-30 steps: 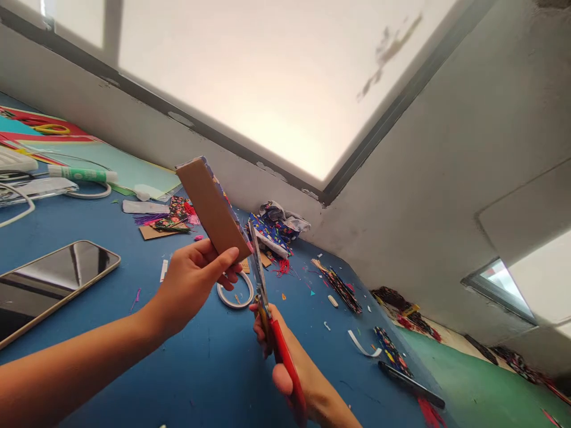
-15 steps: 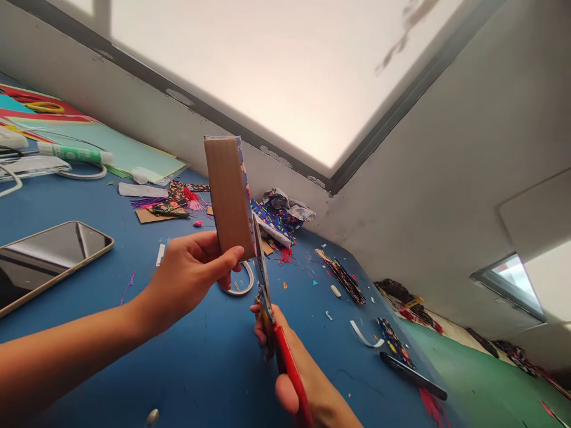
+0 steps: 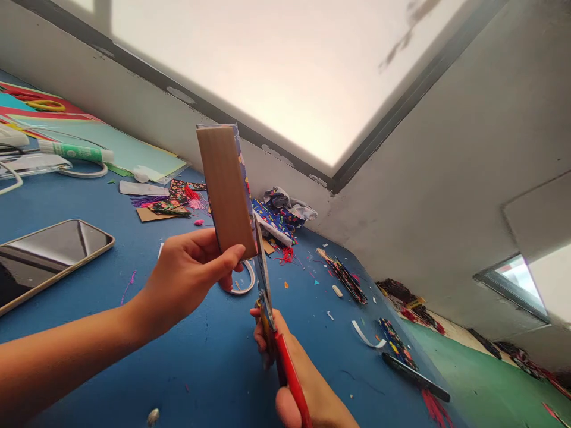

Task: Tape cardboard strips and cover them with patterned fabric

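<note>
My left hand point(image 3: 190, 274) pinches the lower end of a brown cardboard strip point(image 3: 225, 187) and holds it upright above the blue table point(image 3: 111, 333). Patterned blue fabric covers the strip's far side and shows along its right edge. My right hand point(image 3: 303, 386) grips red-handled scissors point(image 3: 274, 324). Their blades point up and meet the strip's lower right edge, where the fabric overhangs.
A phone point(image 3: 47, 252) lies on the left. Behind it are a green glue tube point(image 3: 74, 152), coloured paper sheets point(image 3: 111, 148) and yellow scissors point(image 3: 44, 106). Fabric scraps point(image 3: 279, 217), a tape ring point(image 3: 243, 282), patterned strips point(image 3: 343, 279) and a black pen point(image 3: 417, 377) litter the table by the wall.
My left hand has swung the cardboard strip from leaning left to nearly upright and raised it slightly. The scissors stayed at its lower right edge.
</note>
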### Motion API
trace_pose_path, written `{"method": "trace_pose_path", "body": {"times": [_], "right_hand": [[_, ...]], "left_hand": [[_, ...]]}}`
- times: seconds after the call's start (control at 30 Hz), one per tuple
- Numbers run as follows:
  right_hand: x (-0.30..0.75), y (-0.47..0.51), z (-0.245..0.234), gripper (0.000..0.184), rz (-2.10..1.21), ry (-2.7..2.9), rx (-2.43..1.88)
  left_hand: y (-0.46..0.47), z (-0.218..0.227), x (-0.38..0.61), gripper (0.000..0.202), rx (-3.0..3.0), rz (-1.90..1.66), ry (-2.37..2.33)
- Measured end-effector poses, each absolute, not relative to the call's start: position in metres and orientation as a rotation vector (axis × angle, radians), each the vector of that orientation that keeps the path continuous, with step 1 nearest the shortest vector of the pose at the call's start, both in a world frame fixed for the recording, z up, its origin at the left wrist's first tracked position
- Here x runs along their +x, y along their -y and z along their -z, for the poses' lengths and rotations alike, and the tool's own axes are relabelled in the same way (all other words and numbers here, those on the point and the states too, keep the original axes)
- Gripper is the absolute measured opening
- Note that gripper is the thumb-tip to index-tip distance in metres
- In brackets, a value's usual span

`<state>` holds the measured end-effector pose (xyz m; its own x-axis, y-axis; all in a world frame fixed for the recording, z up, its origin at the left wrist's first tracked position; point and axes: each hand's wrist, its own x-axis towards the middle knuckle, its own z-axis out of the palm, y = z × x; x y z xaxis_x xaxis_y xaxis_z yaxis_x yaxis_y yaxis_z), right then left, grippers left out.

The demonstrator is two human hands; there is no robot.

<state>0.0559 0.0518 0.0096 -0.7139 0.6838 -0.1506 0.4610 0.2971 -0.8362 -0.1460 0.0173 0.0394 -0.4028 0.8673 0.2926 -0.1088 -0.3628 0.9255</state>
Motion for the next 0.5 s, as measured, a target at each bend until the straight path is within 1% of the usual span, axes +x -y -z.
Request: {"method": "trace_pose_path", "body": {"times": [0.23, 0.33, 0.5], "right_hand": [[0.0586, -0.0510, -0.0100, 0.083, -1.360, 2.349, -1.019], [0.0574, -0.0518, -0.0105, 0.082, -1.343, 2.381, -1.030], [0.0558, -0.0520, -0.0097, 0.086, -1.280, 2.403, -1.082]], "left_hand": [[-0.0146, -0.0402, -0.1455, 0.007, 1.073, -1.906, -1.169], [-0.0147, -0.0405, -0.1453, 0.007, 1.083, -1.888, -1.156], [-0.0159, -0.0402, -0.1440, 0.012, 1.096, -1.825, -1.170]]}}
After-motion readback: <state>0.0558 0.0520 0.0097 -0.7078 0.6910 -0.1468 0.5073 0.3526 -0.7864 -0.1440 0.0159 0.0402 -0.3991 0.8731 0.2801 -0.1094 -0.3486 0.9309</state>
